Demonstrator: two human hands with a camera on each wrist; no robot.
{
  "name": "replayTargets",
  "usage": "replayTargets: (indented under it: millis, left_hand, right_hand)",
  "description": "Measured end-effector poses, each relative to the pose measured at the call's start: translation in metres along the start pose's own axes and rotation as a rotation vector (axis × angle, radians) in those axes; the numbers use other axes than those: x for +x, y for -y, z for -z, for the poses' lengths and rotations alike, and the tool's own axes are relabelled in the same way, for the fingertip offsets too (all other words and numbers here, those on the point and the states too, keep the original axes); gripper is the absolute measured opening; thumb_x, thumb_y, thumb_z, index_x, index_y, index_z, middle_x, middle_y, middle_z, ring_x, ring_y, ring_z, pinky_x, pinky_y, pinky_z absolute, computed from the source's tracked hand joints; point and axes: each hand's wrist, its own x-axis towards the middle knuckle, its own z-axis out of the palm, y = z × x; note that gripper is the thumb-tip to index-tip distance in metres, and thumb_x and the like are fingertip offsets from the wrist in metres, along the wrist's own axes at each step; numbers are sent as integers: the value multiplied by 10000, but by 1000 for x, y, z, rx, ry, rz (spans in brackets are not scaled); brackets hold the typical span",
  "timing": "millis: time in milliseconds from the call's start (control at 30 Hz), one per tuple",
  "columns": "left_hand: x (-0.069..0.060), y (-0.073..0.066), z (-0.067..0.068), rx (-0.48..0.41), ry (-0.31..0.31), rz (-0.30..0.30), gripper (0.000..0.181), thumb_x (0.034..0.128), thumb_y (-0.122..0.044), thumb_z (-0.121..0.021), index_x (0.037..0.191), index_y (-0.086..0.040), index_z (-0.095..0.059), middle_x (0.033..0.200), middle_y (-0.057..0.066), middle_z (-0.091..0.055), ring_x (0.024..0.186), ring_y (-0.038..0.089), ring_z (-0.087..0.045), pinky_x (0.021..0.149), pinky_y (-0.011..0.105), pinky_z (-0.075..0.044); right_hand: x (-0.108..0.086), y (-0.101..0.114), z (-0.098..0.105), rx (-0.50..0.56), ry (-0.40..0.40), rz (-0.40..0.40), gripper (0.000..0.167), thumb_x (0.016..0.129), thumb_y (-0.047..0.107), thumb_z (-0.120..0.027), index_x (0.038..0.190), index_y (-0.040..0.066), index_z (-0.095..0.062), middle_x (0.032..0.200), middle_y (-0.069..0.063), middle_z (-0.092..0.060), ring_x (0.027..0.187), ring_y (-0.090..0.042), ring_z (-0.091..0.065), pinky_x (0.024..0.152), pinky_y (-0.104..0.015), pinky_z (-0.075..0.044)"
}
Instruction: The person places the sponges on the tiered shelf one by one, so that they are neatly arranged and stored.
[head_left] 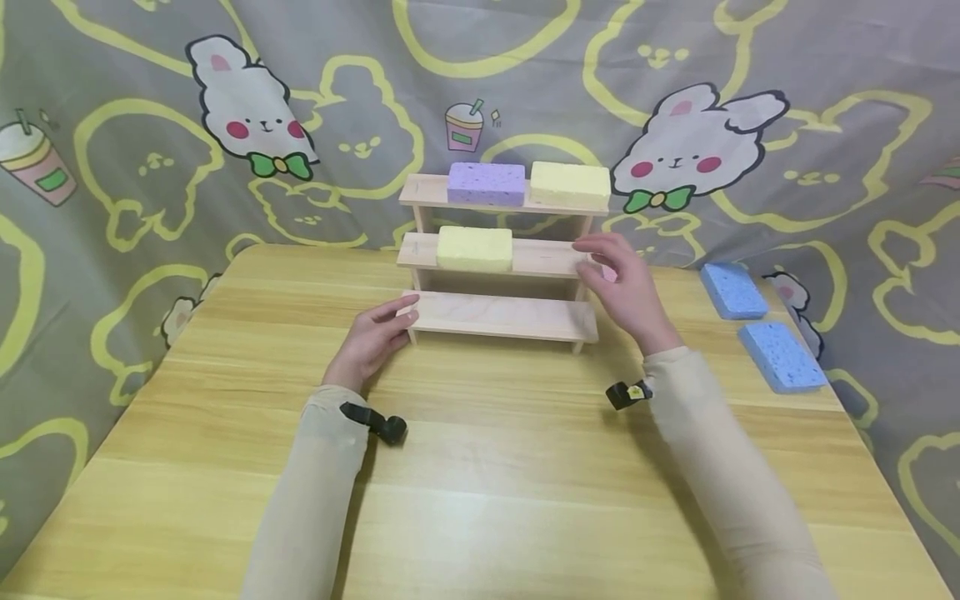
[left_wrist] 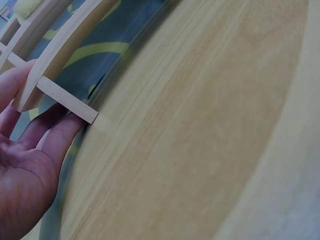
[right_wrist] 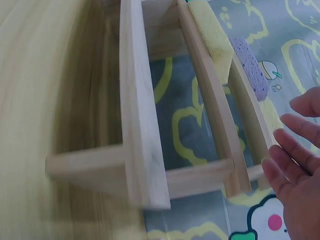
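A three-tier wooden rack [head_left: 506, 317] stands near the back of the table. My left hand [head_left: 372, 337] grips the left end of its lowest shelf, thumb on top; in the left wrist view, fingers reach under the shelf beside a leg [left_wrist: 67, 98]. By the right end of the middle shelf is my right hand [head_left: 621, 282], fingers loosely bent, holding nothing in the right wrist view [right_wrist: 300, 160]. One yellow sponge [head_left: 474, 248] lies on the middle shelf. The top shelf carries a purple sponge [head_left: 486, 184] and, to its right, another yellow sponge [head_left: 570, 185].
Two blue sponges, a farther one [head_left: 733, 291] and a nearer one [head_left: 782, 357], lie at the table's right edge. Behind the wooden table [head_left: 465, 483] hangs a grey curtain [head_left: 352, 108] printed with rabbits and yellow outlines.
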Motion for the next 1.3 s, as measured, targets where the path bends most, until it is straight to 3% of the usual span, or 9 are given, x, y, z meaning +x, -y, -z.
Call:
replayTargets:
  millis: [100,200,333,433,500,767,967,1100,1300]
  left_hand:
    - [-1,-1,0,9,-8,6,481,952,-98,-669,1414,-70,-536,1548,19,-343,1271,282,-492,1029,371,-440]
    - [-1,-1,-1,12,0,7,490,960,-95,-656,1428,-60,-515,1545,27,-347,1280,290,-482,1035,377,-435]
    - [0,-1,-1,6,2,11,496,962,-88,-650,1435,-51,-502,1550,33,-339,1283,295,-477,1039,378,-431]
    - [0,0,-1,-7,2,13,501,961,-80,-649,1437,-46,-496,1556,36,-328,1289,302,-471,1040,377,-430]
    - [0,0,0,-10,3,13,501,960,-78,-650,1436,-44,-496,1559,34,-321,1292,304,-468,1037,374,-433]
    - [1,0,-1,-16,14,13,503,962,-79,-648,1439,-45,-493,1561,37,-316,1291,313,-469,1034,375,-436]
    - [0,-1,-1,-9,11,15,501,959,-85,-653,1436,-57,-502,1555,40,-323,1283,303,-479,1029,371,-441]
    - [0,-1,-1,-8,10,14,501,959,-81,-652,1436,-55,-502,1556,43,-323,1283,302,-479,1031,372,-439]
    - [-1,-1,-1,-2,10,11,505,956,-85,-658,1436,-55,-501,1555,43,-327,1281,299,-482,1034,373,-436]
  right_hand:
    - [-5,0,6,-49,-32,-34,273,918,-38,-615,1183,-103,-629,1273,-215,-544,1218,-327,-483,1073,-390,-386]
    - [-11,-3,13,-59,-50,-79,264,924,-16,-626,1179,-84,-640,1276,-184,-548,1200,-299,-496,982,-362,-477]
    - [-18,-8,21,-53,-61,-80,265,914,-48,-615,1173,-106,-631,1259,-201,-545,1183,-304,-495,987,-413,-479]
    - [-22,-14,26,-65,-67,-61,276,898,-90,-590,1169,-130,-620,1242,-229,-544,1185,-323,-483,1070,-442,-389]
    - [-24,-19,28,-72,-69,-62,280,896,-99,-579,1172,-135,-614,1228,-239,-541,1178,-321,-479,1071,-442,-391]
    - [-30,-66,40,-83,-97,-112,299,905,-63,-611,1202,-100,-616,1259,-193,-528,1195,-273,-467,1062,-427,-410]
    - [-35,-86,43,-133,-158,-172,292,910,-14,-630,1192,-88,-627,1252,-168,-537,1187,-274,-480,1043,-417,-432]
    - [-36,-92,42,-185,-162,-258,413,911,84,-675,1273,-87,-573,1313,-197,-488,1244,-321,-441,1067,-456,-398]
    - [-33,-98,42,-233,-92,-451,808,888,321,-748,1452,-101,-352,1447,-305,-318,1320,-468,-332,1100,-558,-304]
